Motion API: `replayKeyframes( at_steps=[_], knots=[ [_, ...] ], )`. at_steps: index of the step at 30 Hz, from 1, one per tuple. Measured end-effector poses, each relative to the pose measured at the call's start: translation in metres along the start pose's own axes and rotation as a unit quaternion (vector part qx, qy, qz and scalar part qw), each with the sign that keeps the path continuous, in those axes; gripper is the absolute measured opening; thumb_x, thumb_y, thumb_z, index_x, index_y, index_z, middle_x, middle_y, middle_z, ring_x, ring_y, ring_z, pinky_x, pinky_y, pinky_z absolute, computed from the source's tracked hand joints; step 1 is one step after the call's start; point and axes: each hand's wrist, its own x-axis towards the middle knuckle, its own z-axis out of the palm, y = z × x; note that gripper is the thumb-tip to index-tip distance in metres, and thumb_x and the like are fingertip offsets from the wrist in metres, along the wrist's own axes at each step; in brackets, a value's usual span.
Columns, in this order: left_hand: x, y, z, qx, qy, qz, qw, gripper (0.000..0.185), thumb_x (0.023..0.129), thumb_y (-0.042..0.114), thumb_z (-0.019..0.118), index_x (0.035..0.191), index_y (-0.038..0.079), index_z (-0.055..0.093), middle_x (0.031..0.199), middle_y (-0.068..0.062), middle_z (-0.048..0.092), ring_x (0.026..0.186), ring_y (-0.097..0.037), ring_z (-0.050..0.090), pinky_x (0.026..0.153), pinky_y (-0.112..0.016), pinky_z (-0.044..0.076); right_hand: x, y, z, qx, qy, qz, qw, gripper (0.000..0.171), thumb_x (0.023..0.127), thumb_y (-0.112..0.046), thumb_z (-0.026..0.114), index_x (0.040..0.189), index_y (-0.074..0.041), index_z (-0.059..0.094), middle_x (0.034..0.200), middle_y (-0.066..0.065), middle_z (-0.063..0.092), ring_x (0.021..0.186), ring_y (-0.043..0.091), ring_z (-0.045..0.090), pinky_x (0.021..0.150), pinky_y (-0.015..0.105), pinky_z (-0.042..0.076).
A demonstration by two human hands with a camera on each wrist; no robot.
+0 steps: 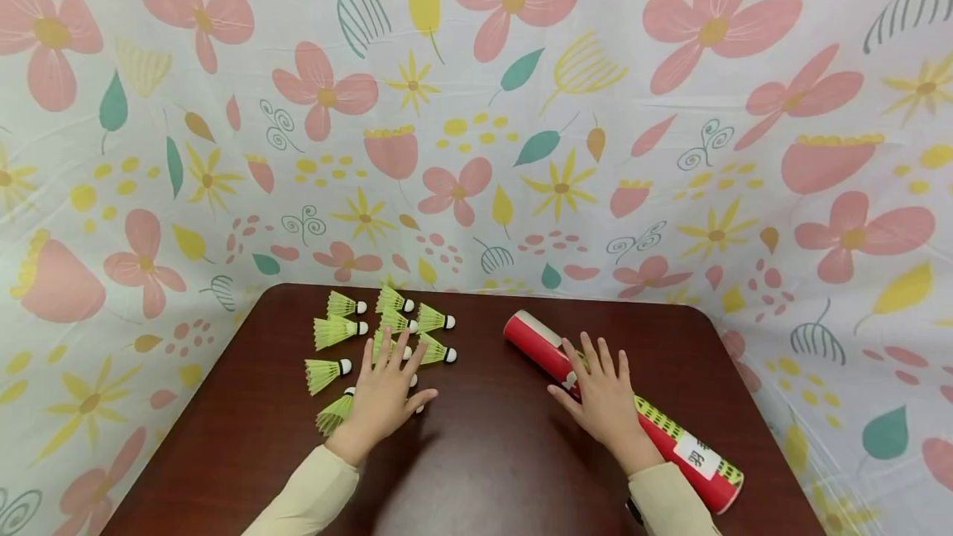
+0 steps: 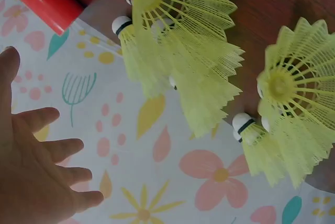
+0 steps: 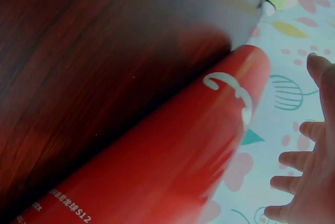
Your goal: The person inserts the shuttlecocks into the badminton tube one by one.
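A dark reddish-brown wooden tabletop (image 1: 491, 453) with rounded far corners is sitting in the middle; a white floral cloth (image 1: 476, 106) printed with pink flowers, yellow blossoms and teal leaves is hanging behind it and draping down both sides; soft light is glinting off the wood.

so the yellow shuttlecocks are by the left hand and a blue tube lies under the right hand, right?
Not quite: the tube is red, not blue, as the head view shows. The yellow shuttlecocks do lie by the left hand, and the tube lies under the right hand.

A staged recording corner: floral cloth backdrop (image 1: 476, 106) surrounds a dark wooden table (image 1: 484, 453).
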Motion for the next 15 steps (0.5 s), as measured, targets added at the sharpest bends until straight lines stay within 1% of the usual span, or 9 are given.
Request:
replayKeyframes(
  at_steps=[4,8,11,15],
  knots=[
    [-0.002,-0.004,-0.002,-0.022,-0.003,0.001,0.9998,0.073,0.089,0.058,0.058,0.147,0.018,0.041,0.153,-0.018,0.032,0.143,-0.041,0.012,0.112,-0.059,0.014,0.003,0.004,0.003,0.002,-0.028,0.004,1.000,0.085,0.082,-0.051,0.070,0.149,-0.013,0.035,0.151,0.022,0.031,0.138,0.044,0.025,0.110,0.063,0.010],
    [-0.003,-0.007,-0.002,-0.039,0.001,0.001,0.9992,0.071,0.089,0.056,0.059,0.146,0.016,0.043,0.150,-0.019,0.035,0.143,-0.042,0.014,0.112,-0.059,0.017,0.010,0.008,0.006,-0.004,-0.047,0.006,0.999,0.084,0.084,-0.050,0.068,0.150,-0.011,0.033,0.152,0.022,0.031,0.138,0.044,0.025,0.110,0.063,0.010],
    [-0.005,-0.009,0.000,-0.048,0.011,0.001,0.9988,0.070,0.088,0.054,0.061,0.144,0.013,0.046,0.148,-0.020,0.038,0.141,-0.043,0.020,0.111,-0.059,0.020,0.014,0.009,0.011,-0.009,-0.044,0.003,0.999,0.083,0.085,-0.049,0.066,0.150,-0.009,0.032,0.151,0.022,0.032,0.138,0.044,0.026,0.110,0.063,0.011],
    [-0.009,-0.012,0.004,-0.059,0.012,-0.006,0.9982,0.070,0.087,0.052,0.064,0.142,0.012,0.048,0.146,-0.020,0.041,0.140,-0.043,0.025,0.111,-0.057,0.019,0.017,0.010,0.019,-0.007,-0.040,-0.001,0.999,0.083,0.085,-0.047,0.068,0.149,-0.007,0.033,0.150,0.023,0.033,0.136,0.045,0.028,0.110,0.062,0.016]
  ],
)
